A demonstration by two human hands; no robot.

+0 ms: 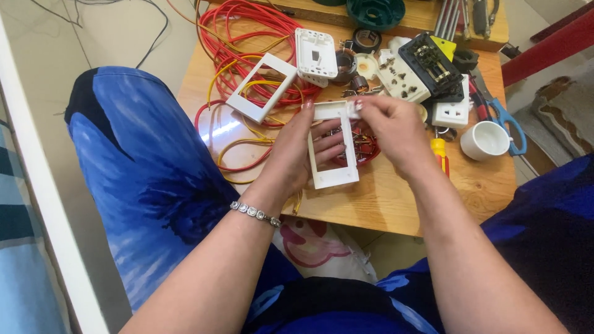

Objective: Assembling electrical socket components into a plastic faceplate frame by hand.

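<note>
Wooden counter (383, 204) crowded with red wire (247, 25), sockets, white cup (484, 140). Left hand (297, 154) grips white frame (332, 148) from below, above counter; right hand (390, 127) pinches frame top corner.

The frame (333, 162) in my grip is plain white; red and yellow wires (247, 37) coil on the pale wooden table (396, 198); my clothing (142, 179) is mottled blue.

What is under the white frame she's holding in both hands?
Through the white frame a red dish of small metal parts shows on the wooden table. The left hand and right hand cover the rest.
</note>
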